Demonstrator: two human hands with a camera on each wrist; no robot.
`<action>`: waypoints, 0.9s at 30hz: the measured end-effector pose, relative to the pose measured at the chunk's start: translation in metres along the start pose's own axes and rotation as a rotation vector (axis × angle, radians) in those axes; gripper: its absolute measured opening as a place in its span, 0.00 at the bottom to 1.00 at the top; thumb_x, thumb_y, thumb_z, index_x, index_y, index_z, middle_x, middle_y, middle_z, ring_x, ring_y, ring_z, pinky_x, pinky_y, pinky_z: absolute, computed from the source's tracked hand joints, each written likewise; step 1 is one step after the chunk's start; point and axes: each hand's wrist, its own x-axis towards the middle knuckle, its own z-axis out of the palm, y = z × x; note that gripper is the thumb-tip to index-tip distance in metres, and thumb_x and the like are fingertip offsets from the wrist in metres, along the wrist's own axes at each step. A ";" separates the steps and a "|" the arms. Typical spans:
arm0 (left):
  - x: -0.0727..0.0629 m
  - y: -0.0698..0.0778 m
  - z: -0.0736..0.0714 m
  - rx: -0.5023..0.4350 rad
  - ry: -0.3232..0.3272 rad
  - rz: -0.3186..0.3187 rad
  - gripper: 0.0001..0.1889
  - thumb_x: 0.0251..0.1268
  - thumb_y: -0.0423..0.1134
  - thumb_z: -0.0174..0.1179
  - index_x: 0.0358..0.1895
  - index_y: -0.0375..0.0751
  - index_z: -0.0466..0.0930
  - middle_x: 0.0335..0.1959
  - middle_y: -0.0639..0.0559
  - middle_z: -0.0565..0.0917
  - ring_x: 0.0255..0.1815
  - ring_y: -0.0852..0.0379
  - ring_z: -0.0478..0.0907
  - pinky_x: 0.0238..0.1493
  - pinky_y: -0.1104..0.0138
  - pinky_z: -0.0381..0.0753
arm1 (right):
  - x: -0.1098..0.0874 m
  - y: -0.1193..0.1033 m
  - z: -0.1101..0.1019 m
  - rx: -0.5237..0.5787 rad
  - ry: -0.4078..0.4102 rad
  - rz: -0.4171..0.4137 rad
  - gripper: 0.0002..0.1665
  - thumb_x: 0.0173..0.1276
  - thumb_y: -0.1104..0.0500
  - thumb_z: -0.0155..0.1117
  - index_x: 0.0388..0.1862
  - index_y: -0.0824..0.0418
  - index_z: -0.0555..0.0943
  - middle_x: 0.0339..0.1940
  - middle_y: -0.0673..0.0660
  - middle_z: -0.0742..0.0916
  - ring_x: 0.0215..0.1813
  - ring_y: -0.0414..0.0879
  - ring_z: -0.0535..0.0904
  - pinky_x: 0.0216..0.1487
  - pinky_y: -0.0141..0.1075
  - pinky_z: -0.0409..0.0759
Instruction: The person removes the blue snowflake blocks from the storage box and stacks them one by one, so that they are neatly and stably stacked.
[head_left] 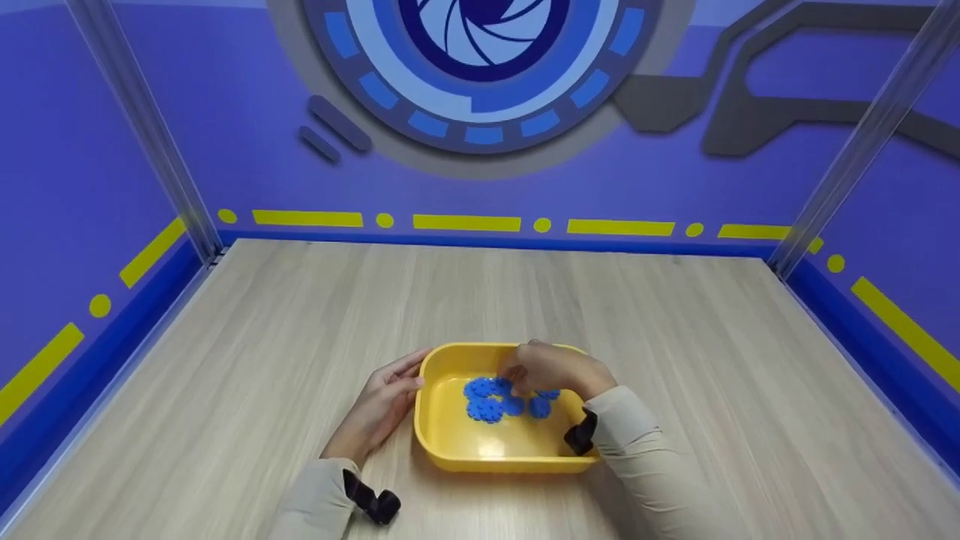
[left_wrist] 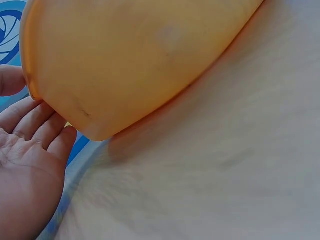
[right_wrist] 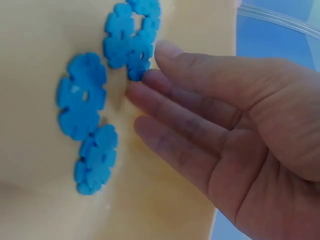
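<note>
Fingers [right_wrist: 182,115] of right hand [head_left: 555,367] loosely parted, empty, beside blue snowflake discs [head_left: 486,409]; left hand [head_left: 381,405], fingers straight, touches yellow tub [head_left: 510,464] at 9 o'clock.

both sleeves are long, beige and plain. the left sleeve [head_left: 315,499] ends at the wrist in a fitted cuff; the right sleeve [head_left: 645,442] shows creases across the forearm. each wrist carries black gear: the left strap [head_left: 358,491] has a rounded lump at one end, and the right strap [head_left: 581,433] is dark and lumpy too. both hands are bare.
</note>
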 end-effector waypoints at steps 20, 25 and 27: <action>-0.001 0.001 0.000 0.022 0.023 -0.011 0.33 0.64 0.26 0.51 0.72 0.24 0.52 0.74 0.32 0.56 0.72 0.50 0.62 0.69 0.65 0.68 | 0.006 -0.011 0.014 -0.111 0.026 0.006 0.13 0.56 0.65 0.72 0.42 0.59 0.85 0.28 0.47 0.82 0.32 0.40 0.74 0.40 0.32 0.82; 0.000 0.002 0.001 0.020 0.039 -0.030 0.33 0.64 0.26 0.51 0.72 0.25 0.52 0.75 0.33 0.56 0.72 0.51 0.61 0.69 0.65 0.68 | 0.006 -0.011 0.015 -0.115 0.019 -0.005 0.14 0.55 0.66 0.72 0.41 0.58 0.85 0.27 0.47 0.81 0.31 0.40 0.74 0.37 0.31 0.81; 0.000 0.001 0.001 0.022 0.044 -0.037 0.33 0.64 0.26 0.51 0.72 0.26 0.52 0.75 0.34 0.56 0.72 0.52 0.62 0.69 0.66 0.68 | 0.006 -0.011 0.015 -0.115 0.017 -0.008 0.14 0.55 0.66 0.72 0.42 0.58 0.85 0.28 0.48 0.81 0.31 0.39 0.74 0.37 0.30 0.81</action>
